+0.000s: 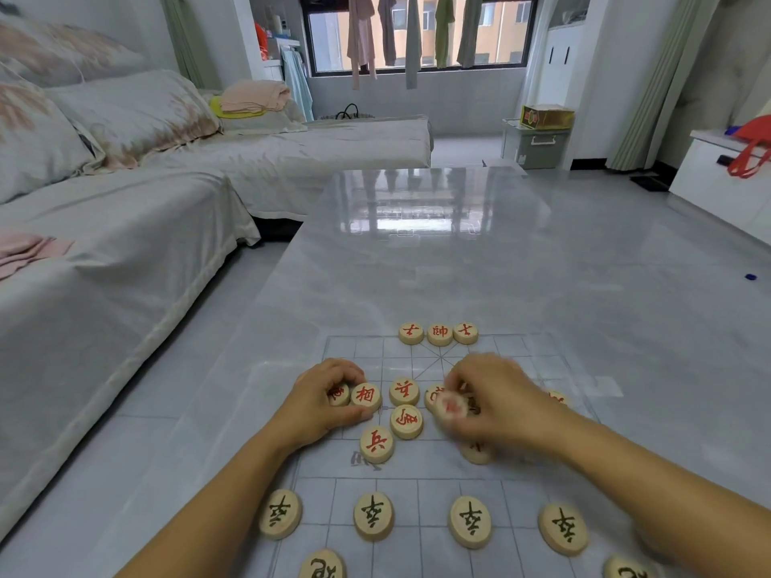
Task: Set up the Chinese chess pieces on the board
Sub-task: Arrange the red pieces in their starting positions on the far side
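Left hand (329, 400) is curled round the red 相 piece (366, 395), thumb under its near edge and fingers over the far edge; a second red piece (338, 394) sits inside the same curl, half hidden. Right hand (496, 398) is motion-blurred and pinches a blurred red piece (451, 406) at its fingertips, character unreadable; another red piece (475, 450) lies partly under its wrist. Between the two hands three loose red pieces lie face up on the board (417, 473): one (404, 391) just right of the 相 piece, one (406, 421) just below that, and the 兵 piece (376, 443) nearest the camera, by the left wrist. On the board's far edge three red pieces stand in a tight row, the 帥 piece (439, 334) in the middle with an advisor (411, 332) on the left and another (465, 332) on the right. On the near half four black soldiers (373, 516) are spaced in a row under the forearms, with two more black pieces (322, 565) cut off by the bottom edge. The board is a thin, see-through sheet with a printed grid, flat on the glossy grey marble-look surface (459, 264), which mirrors the window. Room: sofa (125, 244) under a pale cover on the left with patterned cushions and folded pink cloth (29, 250), window (417, 31) at the back with clothes hanging in front, a storage bin topped by a gold carton (546, 116), and a white cabinet (717, 181) with a red bag on the right
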`<action>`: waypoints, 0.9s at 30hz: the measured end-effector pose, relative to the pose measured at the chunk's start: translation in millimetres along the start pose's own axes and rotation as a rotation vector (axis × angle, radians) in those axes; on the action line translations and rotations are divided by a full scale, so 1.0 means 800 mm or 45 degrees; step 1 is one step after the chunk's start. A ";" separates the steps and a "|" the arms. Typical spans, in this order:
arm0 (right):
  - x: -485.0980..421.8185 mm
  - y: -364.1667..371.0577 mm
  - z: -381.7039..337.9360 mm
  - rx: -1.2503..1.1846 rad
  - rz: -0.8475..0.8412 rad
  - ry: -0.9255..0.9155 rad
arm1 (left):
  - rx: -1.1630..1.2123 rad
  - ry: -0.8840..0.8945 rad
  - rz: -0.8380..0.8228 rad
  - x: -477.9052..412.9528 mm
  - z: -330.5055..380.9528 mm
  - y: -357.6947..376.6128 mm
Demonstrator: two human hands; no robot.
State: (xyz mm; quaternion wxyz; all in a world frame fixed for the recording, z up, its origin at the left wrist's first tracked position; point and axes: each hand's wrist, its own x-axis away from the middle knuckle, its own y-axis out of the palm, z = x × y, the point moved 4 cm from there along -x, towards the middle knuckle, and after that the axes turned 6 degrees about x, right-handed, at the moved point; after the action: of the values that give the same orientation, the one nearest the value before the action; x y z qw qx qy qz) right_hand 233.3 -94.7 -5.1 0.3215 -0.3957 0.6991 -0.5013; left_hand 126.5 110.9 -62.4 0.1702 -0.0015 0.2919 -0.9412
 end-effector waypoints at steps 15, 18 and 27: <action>-0.056 0.006 0.158 -0.091 -0.007 0.462 | -0.006 -0.031 0.059 0.000 -0.002 0.000; -0.061 0.008 0.158 -0.094 0.086 0.526 | 0.052 -0.080 0.045 0.001 0.005 0.002; -0.062 0.018 0.169 -0.215 0.225 0.548 | -0.035 -0.315 0.216 -0.084 0.023 -0.017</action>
State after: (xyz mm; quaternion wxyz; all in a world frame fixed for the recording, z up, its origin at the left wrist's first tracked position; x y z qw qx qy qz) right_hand 368.3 -109.5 -55.6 0.1735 -0.2427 0.8228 -0.4837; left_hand 187.2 132.5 -33.3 0.2838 -0.0952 0.2805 -0.9120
